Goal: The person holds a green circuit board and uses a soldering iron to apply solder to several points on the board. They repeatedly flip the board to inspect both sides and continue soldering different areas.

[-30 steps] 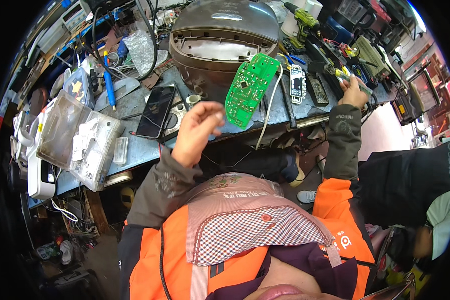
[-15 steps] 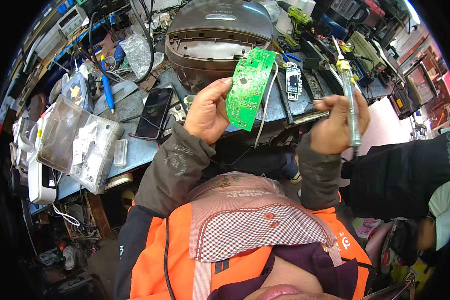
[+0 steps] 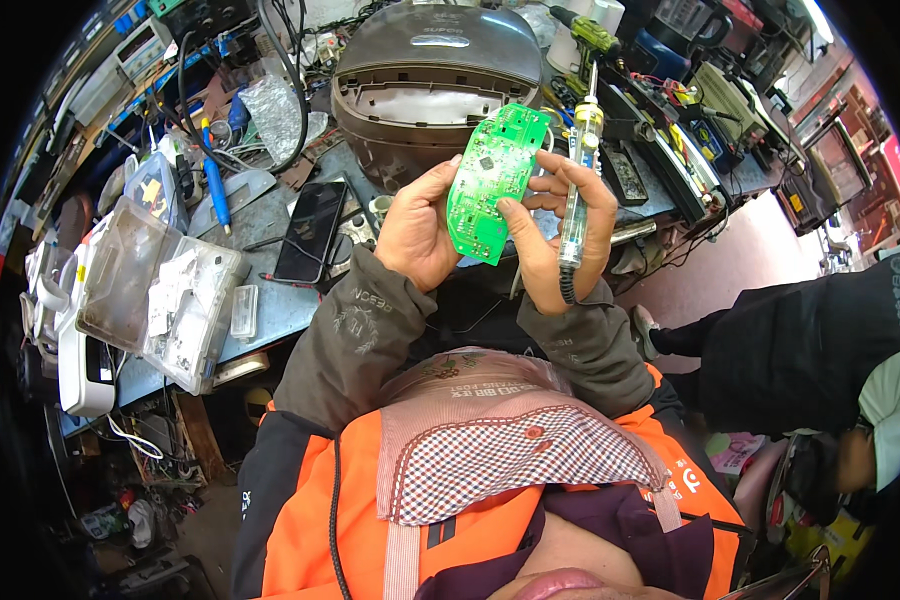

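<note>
A green circuit board (image 3: 492,185) with a curved left edge is held up between my hands, its small parts and dark square chip facing me. My left hand (image 3: 420,225) pinches its left edge, thumb in front. From the other side, my right hand (image 3: 565,225) grips the board's right edge with thumb and fingertips. The same hand carries a soldering iron (image 3: 576,205) with a clear handle, tip upward and cord at the bottom. Right behind the board stands a brown rice cooker (image 3: 395,150) with an open panel slot in its front.
A black phone (image 3: 310,232) lies on the bench left of my hands, beside an open clear parts box (image 3: 185,310) and a blue pen-like tool (image 3: 215,185). A green drill (image 3: 592,38) and assorted tools crowd the back right. Another person's dark-clothed leg (image 3: 790,345) is at the right.
My right hand has moved left with the soldering iron and now touches the circuit board's right edge. The board has shifted slightly left in my left hand.
</note>
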Tool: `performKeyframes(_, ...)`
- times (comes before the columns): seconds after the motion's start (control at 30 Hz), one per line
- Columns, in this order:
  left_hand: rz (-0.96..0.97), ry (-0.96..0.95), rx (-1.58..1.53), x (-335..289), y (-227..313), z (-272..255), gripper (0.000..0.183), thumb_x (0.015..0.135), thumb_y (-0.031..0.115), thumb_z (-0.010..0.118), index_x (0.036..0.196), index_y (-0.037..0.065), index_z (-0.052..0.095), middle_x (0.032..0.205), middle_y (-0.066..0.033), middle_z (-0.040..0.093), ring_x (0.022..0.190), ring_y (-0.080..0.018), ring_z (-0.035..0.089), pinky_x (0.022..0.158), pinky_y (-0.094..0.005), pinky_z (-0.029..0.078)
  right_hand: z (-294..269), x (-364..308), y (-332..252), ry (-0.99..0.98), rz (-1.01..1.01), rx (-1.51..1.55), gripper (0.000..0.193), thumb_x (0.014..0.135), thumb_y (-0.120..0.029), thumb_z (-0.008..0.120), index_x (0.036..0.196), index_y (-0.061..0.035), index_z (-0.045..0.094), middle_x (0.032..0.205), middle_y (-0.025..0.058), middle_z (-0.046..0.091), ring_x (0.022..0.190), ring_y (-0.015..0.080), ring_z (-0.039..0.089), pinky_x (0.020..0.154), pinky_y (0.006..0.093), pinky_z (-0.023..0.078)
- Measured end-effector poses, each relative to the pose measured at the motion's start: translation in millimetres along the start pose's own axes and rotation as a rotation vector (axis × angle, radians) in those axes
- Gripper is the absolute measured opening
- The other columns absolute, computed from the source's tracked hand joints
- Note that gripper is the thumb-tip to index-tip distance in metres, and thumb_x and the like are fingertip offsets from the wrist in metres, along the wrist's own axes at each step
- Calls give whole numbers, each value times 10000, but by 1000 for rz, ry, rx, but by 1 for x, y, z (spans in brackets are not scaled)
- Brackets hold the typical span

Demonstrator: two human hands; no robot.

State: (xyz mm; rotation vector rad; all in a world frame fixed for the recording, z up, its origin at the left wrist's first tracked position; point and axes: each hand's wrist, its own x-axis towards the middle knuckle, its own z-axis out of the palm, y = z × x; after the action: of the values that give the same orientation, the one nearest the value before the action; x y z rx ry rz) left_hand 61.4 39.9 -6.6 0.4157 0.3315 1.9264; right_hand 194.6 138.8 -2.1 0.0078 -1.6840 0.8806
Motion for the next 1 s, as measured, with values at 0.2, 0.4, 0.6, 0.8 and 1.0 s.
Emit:
performKeyframes(0.2, -32, -72, -51, 5, -2, 0, 371, 1121, 211, 514, 1396, -24, 595, 1311, -149, 713, 1181, -238, 712, 1044, -425, 585, -2, -3, 4, -16, -14, -20, 619, 865, 69, 822, 1405, -22, 534, 1327, 178, 668, 1047, 234, 716, 861, 362, 609)
performKeyframes(0.4, -69, -216, -59, 11, 1, -17, 390, 1133, 165, 515, 1471, -28, 548, 1365, -157, 695, 1188, -236, 721, 1025, -396, 610, -30, 13, -25, -30, -213, -218, 417, 1071, -168, 662, 1410, 24, 515, 1084, 188, 772, 970, 243, 745, 934, 381, 577)
performKeyframes(0.6, -56, -108, -24, 10, -1, -20, 379, 1132, 160, 516, 1454, -36, 559, 1348, -148, 699, 1176, -232, 720, 1033, -394, 606, -53, 39, -41, 43, 18, 275, 481, 995, -191, 793, 1335, 70, 575, 1070, 198, 747, 930, 246, 763, 856, 338, 617)
performKeyframes(0.8, -46, -117, -27, 9, -1, -17, 370, 1135, 161, 516, 1440, -43, 565, 1327, -145, 701, 1160, -227, 720, 1040, -386, 602, -62, 80, -27, -53, 396, 533, 281, 923, 27, 758, 1173, 75, 639, 1032, 166, 747, 874, 231, 762, 838, 321, 618)
performKeyframes(1.0, -41, -59, -26, 8, 0, -18, 361, 1133, 171, 527, 1418, -44, 580, 1306, -145, 707, 1139, -217, 724, 1003, -365, 615, -52, 103, -20, -88, 428, 593, 258, 951, -42, 743, 1168, 86, 688, 826, 84, 678, 690, 115, 616, 791, 356, 639)
